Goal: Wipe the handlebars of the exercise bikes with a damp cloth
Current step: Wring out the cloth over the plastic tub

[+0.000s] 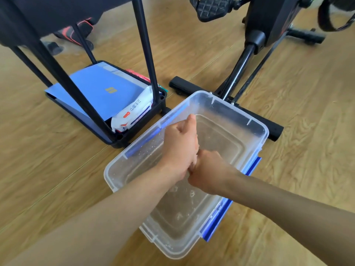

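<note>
Both my hands are clenched together above a clear plastic bin (251, 121) that holds shallow water. My left hand (179, 144) is fisted on top, thumb pointing away from me. My right hand (208, 174) is fisted just below and against it. Only a pale sliver of the cloth (193, 164) shows between the two fists; the rest is hidden inside them. Droplets and ripples mark the water under my hands. An exercise bike (269, 25) stands behind the bin, with its pedal (211, 8) at the top. Its handlebars are out of view.
The bike's black floor bar (184, 86) runs right behind the bin's far edge. A black wheeled cart (134, 129) stands to the left, its lower shelf holding a blue folder (99, 91) and a pack of wet wipes (134, 110). Blue latches (217, 221) hang on the bin's right side. The floor is wood.
</note>
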